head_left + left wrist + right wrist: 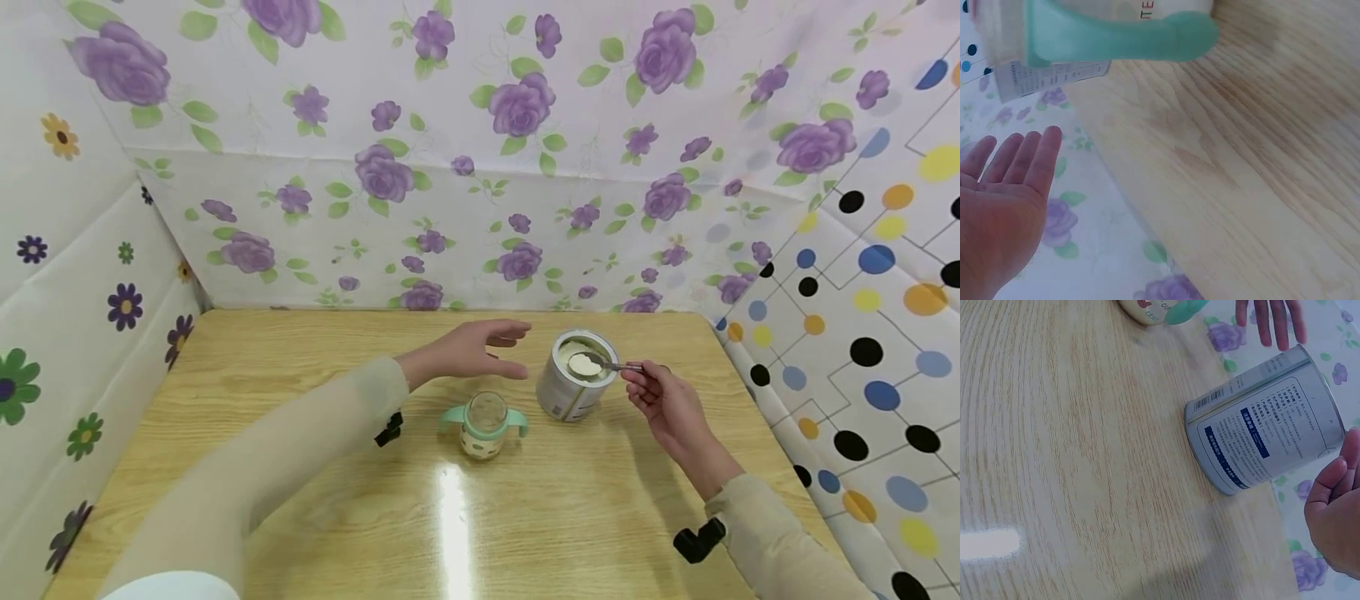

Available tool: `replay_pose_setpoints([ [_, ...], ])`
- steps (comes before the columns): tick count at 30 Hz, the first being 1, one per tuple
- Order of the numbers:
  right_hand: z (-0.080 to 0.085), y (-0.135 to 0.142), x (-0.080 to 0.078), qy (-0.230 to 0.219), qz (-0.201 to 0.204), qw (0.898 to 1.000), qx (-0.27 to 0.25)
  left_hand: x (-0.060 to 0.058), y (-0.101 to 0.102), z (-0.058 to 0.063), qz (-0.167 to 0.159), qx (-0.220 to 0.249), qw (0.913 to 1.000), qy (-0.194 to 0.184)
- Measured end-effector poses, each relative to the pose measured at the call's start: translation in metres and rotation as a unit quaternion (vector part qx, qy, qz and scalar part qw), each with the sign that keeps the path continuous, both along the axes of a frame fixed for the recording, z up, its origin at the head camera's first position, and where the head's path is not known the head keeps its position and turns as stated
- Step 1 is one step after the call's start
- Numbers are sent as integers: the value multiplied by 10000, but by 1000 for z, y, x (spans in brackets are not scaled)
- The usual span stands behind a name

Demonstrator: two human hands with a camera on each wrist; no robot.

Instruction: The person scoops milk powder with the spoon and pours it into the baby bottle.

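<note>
The right hand pinches a powder-filled spoon over an open, Chinese-labelled tin; the left hand, relaxed and empty, hovers near a two-handled cup showing “TE”. Both vessels stand on the tabletop.

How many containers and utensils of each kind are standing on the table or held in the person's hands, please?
Open tin: 1
Two-handled bottle: 1
Spoon, held in the right hand: 1
Total: 3
</note>
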State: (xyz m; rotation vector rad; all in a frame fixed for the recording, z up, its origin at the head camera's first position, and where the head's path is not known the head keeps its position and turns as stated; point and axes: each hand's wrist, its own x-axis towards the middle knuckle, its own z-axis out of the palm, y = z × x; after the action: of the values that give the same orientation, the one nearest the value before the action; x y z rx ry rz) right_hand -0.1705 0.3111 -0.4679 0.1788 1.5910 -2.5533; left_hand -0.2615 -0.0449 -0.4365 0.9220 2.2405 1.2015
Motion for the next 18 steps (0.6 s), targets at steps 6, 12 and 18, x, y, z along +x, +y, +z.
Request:
replay_pose_setpoints([
  [6,-1,0,1,39,25,10000,-81,17,-27,5,-77,96,9999,-92],
  [12,-2,0,0,32,47,9999,-157,42,-49,-2,-114,82,9999,-96],
  [18,-2,0,-1,41,94,9995,-298,63,-59,-19,114,237,9997,-17],
])
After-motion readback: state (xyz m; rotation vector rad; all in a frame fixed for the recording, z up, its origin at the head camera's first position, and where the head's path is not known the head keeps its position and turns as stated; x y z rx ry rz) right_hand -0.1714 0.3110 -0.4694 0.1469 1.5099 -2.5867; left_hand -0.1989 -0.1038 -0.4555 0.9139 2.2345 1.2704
